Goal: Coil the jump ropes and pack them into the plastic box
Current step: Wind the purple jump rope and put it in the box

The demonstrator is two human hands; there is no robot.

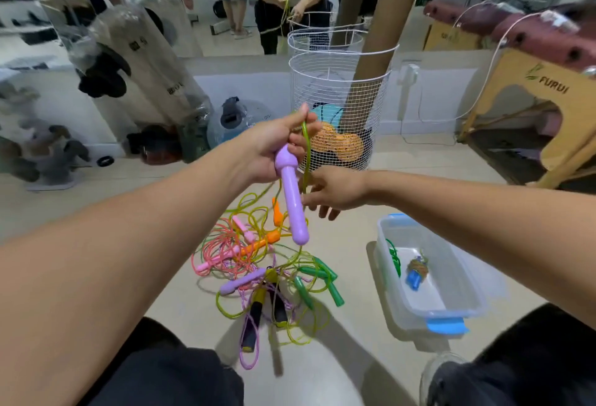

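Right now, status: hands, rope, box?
Left hand shut on purple handle, raised. Right hand open at the yellow-green cord. Plastic box open, one coil inside. Tangled ropes on floor.

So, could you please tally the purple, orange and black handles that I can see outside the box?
purple handles: 2 (one in the left hand)
orange handles: 2
black handles: 2
Total: 6
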